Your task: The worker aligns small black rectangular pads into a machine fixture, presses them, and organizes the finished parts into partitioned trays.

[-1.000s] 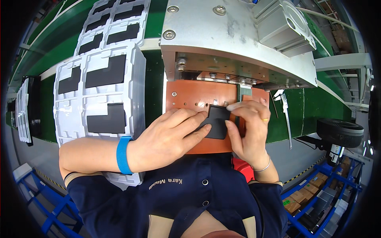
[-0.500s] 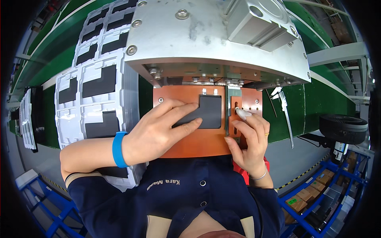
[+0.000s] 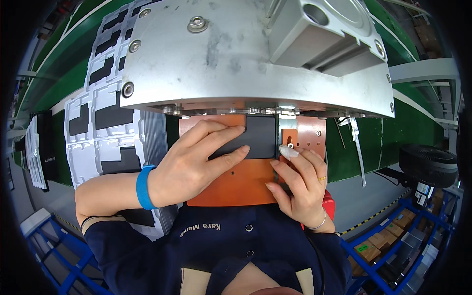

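Black piece (image 3: 260,137): one hand on it now.
On the orange plate (image 3: 236,189), the spread left hand (image 3: 189,157) seems to steady it; the right hand (image 3: 302,187), half-curled, has moved to the bar (image 3: 285,133) at 3 o'clock.

Black fan (image 3: 427,163), silver caliper (image 3: 359,156), cardboard boxes (image 3: 381,239)

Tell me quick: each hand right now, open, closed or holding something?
Left hand: open, thumb and fingers spread over the flat black piece.
Right hand: loosely curled but open, at the slotted orange block.
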A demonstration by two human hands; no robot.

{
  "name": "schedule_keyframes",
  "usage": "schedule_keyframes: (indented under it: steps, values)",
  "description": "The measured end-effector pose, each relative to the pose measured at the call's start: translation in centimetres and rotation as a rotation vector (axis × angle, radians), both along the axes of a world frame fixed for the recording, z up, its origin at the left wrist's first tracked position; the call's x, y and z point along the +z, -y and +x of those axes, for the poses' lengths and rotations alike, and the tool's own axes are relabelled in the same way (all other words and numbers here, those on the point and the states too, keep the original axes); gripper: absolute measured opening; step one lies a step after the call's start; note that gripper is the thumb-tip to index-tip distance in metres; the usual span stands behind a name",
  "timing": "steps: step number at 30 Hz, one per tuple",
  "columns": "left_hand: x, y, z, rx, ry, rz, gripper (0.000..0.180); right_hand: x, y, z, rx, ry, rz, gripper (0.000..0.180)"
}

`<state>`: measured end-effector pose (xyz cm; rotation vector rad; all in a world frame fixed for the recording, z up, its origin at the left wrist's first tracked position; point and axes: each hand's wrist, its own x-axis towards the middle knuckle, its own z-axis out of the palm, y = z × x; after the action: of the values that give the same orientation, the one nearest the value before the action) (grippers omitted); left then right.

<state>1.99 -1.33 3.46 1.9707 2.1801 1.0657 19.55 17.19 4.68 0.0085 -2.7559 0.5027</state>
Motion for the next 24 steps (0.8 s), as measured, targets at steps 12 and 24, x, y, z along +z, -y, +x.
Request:
schedule_keyframes:
  steps: [12, 24]
  values:
    - [0.8, 1.2, 1.1, -0.02, -0.007, -0.078, 0.042, 0.9, -0.8, 0.9, -0.002, 0.018, -0.127, 0.039]
    - [1.4, 1.2, 1.7, -0.031, 0.02, -0.097, 0.042, 2.6, -2.0, -3.3, 0.021, 0.132, 0.186, 0.035]
